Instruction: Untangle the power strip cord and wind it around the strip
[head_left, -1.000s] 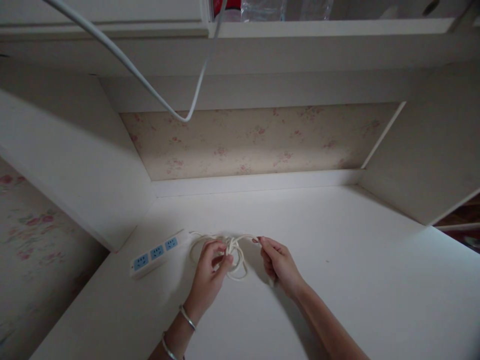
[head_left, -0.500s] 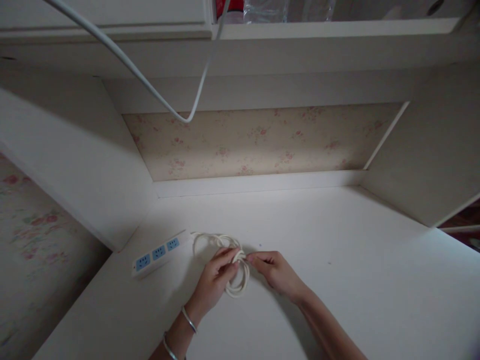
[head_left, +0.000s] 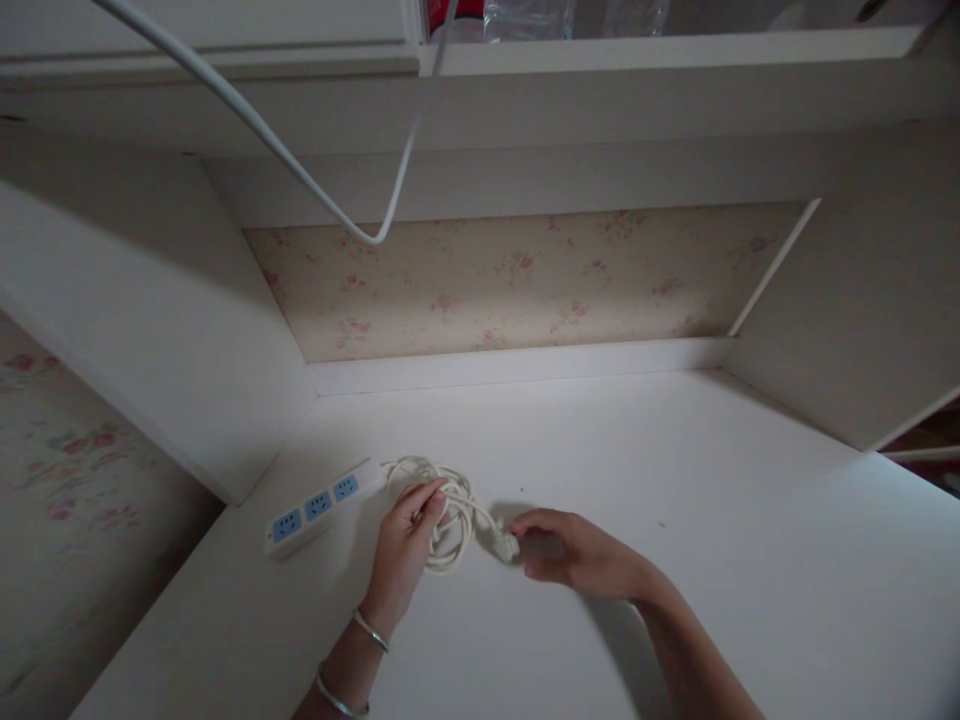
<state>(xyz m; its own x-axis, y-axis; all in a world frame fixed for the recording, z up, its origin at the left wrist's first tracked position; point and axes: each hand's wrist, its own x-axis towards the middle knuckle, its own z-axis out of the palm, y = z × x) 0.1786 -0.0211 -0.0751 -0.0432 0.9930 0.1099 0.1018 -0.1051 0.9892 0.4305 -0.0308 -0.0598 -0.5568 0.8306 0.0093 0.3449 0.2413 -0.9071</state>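
Observation:
A white power strip [head_left: 322, 508] with blue socket faces lies on the left of the white desktop. Its cream cord [head_left: 450, 560] is gathered into a loose coil beside it. My left hand [head_left: 409, 535] pinches the coil at its left side between thumb and fingers. From the coil the cord's end runs right to a plug [head_left: 507, 547], which sits over the desktop. Just right of the plug, my right hand [head_left: 574, 548] has thumb and fingers apart, with nothing between them. The fingertips are close to the plug; whether they touch it I cannot tell.
A white cable [head_left: 375, 238] hangs in a loop in front of the cabinet. Overhead, a shelf [head_left: 675, 48] holds clear plastic containers [head_left: 529, 18]. Side panels [head_left: 847, 300] and a flowered back wall [head_left: 517, 285] enclose the desktop [head_left: 712, 560].
My left hand has moved left with the coil. My right hand has let go of the cord and opened, moving slightly right. The plug now shows between the coil and my right hand.

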